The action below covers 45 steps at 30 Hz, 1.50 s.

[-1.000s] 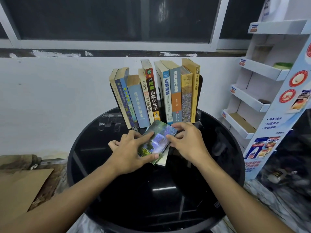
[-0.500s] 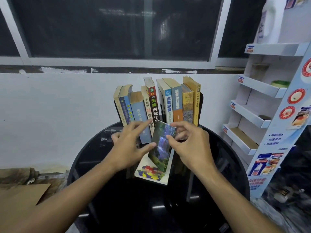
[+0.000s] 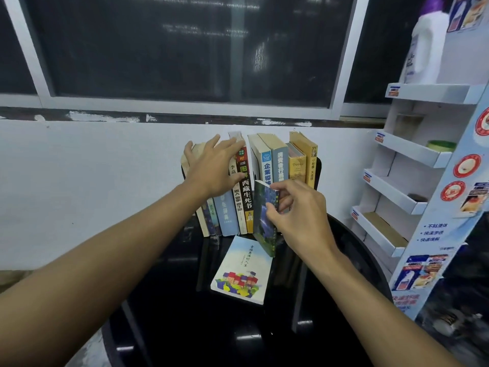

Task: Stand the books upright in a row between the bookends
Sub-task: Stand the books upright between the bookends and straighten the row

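Observation:
Several books (image 3: 277,165) stand in a row at the back of a round black table (image 3: 344,260), the left group leaning. A black bookend (image 3: 318,170) shows behind the right end; the left bookend is mostly hidden. My right hand (image 3: 299,218) grips a small green and blue book (image 3: 264,221), held upright in front of a gap in the middle of the row. My left hand (image 3: 214,168) lies flat with spread fingers against the tops of the left leaning books. A white book with coloured houses on its cover (image 3: 242,271) lies flat on the table below.
A white wall and a dark window stand right behind the row. A white cardboard display shelf (image 3: 412,154) rises at the right, close to the table's edge, with a white bottle (image 3: 426,49) on top. Brown cardboard lies on the floor at far left.
My right hand lifted the green and blue book off the flat white one and turned it upright at the gap. My left hand let go of it and moved up onto the left books.

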Each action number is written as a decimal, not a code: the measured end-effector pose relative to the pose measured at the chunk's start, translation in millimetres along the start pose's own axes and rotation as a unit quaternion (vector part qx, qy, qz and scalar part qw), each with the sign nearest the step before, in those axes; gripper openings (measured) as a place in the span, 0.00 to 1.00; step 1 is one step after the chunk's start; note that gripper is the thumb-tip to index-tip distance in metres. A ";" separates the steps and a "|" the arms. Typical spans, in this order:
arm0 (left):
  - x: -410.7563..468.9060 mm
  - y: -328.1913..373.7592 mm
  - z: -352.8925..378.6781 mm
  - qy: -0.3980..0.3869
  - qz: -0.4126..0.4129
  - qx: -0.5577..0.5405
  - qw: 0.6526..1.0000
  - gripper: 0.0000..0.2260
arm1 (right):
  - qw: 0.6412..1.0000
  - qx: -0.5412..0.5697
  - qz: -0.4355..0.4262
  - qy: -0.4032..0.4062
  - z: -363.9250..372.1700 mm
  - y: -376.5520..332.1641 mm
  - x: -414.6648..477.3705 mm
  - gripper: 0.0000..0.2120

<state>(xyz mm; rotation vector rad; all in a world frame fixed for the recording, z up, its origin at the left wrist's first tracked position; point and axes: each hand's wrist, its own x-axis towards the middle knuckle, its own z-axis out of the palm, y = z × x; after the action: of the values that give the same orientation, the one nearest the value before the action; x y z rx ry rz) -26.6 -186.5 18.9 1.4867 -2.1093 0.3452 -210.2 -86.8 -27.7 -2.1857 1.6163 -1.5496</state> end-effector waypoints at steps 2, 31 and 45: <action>1.1 -1.5 4.7 -0.004 -0.008 -0.024 1.000 0.33 | 1.000 -0.011 -0.004 0.000 2.6 3.7 3.5 0.16; -3.4 -6.5 19.0 0.032 -0.015 -0.076 0.996 0.30 | 0.995 -0.031 -0.075 0.049 58.7 41.7 31.9 0.12; -4.3 -7.9 22.5 0.043 -0.011 -0.074 0.996 0.31 | 0.995 0.014 -0.062 0.079 99.2 80.6 16.3 0.15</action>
<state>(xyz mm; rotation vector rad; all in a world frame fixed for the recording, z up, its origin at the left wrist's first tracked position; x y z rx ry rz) -24.4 -197.0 -2.8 1.3852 -2.0046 0.2353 -199.0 -186.1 -109.0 -2.2397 1.5112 -1.8090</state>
